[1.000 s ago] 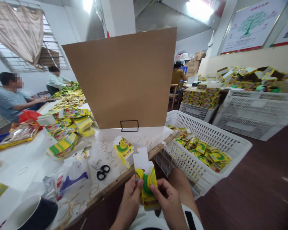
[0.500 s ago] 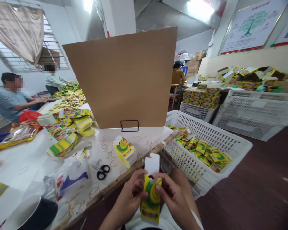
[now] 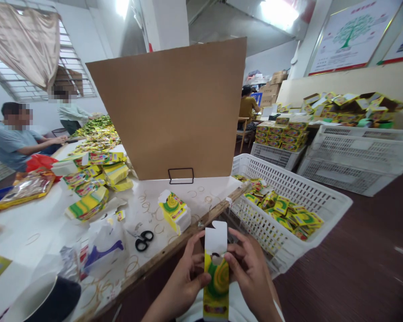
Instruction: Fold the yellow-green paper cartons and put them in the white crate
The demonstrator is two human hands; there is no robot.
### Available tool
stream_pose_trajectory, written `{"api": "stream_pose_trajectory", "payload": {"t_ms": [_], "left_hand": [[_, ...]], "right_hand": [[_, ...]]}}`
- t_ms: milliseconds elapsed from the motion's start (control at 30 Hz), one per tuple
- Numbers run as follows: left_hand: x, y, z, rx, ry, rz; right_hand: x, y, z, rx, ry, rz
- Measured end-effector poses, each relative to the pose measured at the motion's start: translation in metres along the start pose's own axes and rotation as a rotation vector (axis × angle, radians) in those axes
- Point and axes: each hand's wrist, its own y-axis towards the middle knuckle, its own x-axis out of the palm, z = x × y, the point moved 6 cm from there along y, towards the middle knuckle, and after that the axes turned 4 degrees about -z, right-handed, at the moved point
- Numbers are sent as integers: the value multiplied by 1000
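Between my two hands, above my lap, is a yellow and green carton (image 3: 216,279), its white end flap (image 3: 216,237) standing up at the top. My left hand (image 3: 190,273) grips the carton's left side, thumb on the front. On the right edge, my right hand (image 3: 245,264) holds it with the thumb near the top of the printed panel. A stack of flat cartons (image 3: 175,212) lies on the table edge ahead. Black-handled scissors (image 3: 144,240) rest to the left of that stack.
A white crate (image 3: 295,192) of small yellow cartons stands at my right. A large cardboard sheet (image 3: 171,112) stands upright on the table (image 3: 147,192), behind a black wire stand (image 3: 181,175). More flat cartons (image 3: 94,179), a mug (image 3: 50,295) and loose rubber bands are at left. Other people sit and stand beyond.
The carton has come slightly to the right and its top flap now stands more upright. My fingers have shifted along its sides, the right hand's fingers spreading behind the flap.
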Motion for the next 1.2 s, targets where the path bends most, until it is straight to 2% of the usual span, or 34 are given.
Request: {"api": "stream_pose_trajectory", "payload": {"t_ms": [133,267,367,500,600,800,967,1067,1200], "left_hand": [[-1,2,-2,-10,-32,-9],[-9,1,-9,-2,102,85],[-14,1,-10,32,214,169],[-11,3,-9,37,298,164],[-7,3,-7,38,337,149],[-4,3,-6,39,307,154],[-8,3,-5,38,328,186],[-14,5,-4,39,259,215],[-12,6,-8,25,188,209]], "right_hand": [[1,3,-7,-57,-90,-58],[-2,3,-20,-177,-208,-110],[1,3,-19,-87,-263,-168],[2,2,-6,88,-312,-100],[2,1,-1,88,-318,-41],[10,0,10,115,-340,-124],[2,2,12,78,-387,-12],[4,4,6,23,-311,-75],[10,4,11,96,-90,-138]]}}
